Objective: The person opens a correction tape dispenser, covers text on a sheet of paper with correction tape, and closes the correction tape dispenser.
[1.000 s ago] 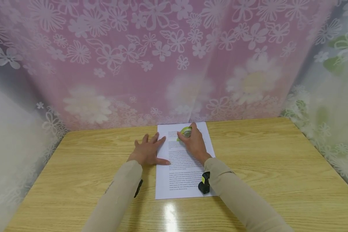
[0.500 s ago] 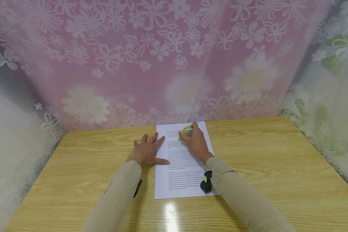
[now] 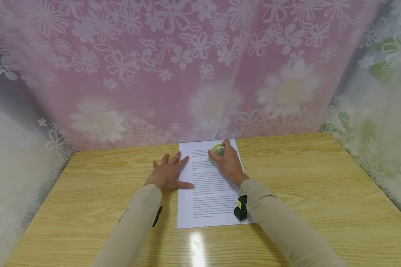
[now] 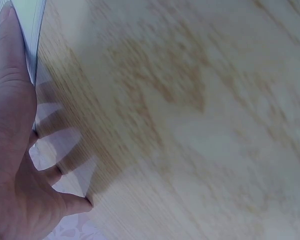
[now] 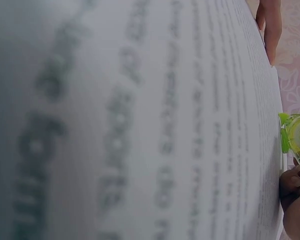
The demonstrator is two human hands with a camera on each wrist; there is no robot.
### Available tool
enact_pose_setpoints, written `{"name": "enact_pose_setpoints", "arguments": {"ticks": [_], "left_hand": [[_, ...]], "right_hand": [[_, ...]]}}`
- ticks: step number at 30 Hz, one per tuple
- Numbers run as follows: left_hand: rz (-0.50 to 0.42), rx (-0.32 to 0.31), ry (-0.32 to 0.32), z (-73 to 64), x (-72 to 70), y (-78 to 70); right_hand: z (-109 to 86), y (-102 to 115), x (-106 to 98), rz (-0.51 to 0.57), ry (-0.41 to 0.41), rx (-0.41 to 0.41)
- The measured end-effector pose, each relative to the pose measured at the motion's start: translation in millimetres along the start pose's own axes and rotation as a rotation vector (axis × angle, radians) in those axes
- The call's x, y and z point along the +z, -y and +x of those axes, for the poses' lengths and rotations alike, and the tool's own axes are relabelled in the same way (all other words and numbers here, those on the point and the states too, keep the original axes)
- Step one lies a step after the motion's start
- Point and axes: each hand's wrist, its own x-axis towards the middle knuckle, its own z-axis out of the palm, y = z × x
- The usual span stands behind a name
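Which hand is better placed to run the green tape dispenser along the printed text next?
Probably the right hand: it grips the green tape dispenser at the upper text of the paper. The left hand lies spread across the paper's left edge, apart from the dispenser, better suited to steadying.

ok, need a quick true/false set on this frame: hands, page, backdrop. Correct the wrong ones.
1. The right hand holds a green correction tape dispenser. True.
2. The left hand lies with fingers spread across the left edge of the printed page. True.
3. The dispenser is at the page's near edge. False: it is close to the far edge.
4. The page is blank. False: it carries several paragraphs of text.
5. The pink curtain behind the wooden table has a floral pattern. True.
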Motion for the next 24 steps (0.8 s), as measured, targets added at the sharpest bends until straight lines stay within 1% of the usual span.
{"name": "enact_pose_setpoints", "arguments": {"ticks": [8,15,24], "left_hand": [[-0.001,-0.003,0.004,1.1,1.4,0.2],[-0.008,0.007,-0.004,-0.1,-0.2,0.6],[-0.013,0.008,0.000,0.3,0.9,1.3]], "right_hand": [[0.9,-3.2,-1.3,-0.017,-0.006,0.008],[1.3,-4.1,-9.0,-0.041,0.013,0.011],[0.1,-4.5,-14.0,-0.014,0.036,0.036]]}}
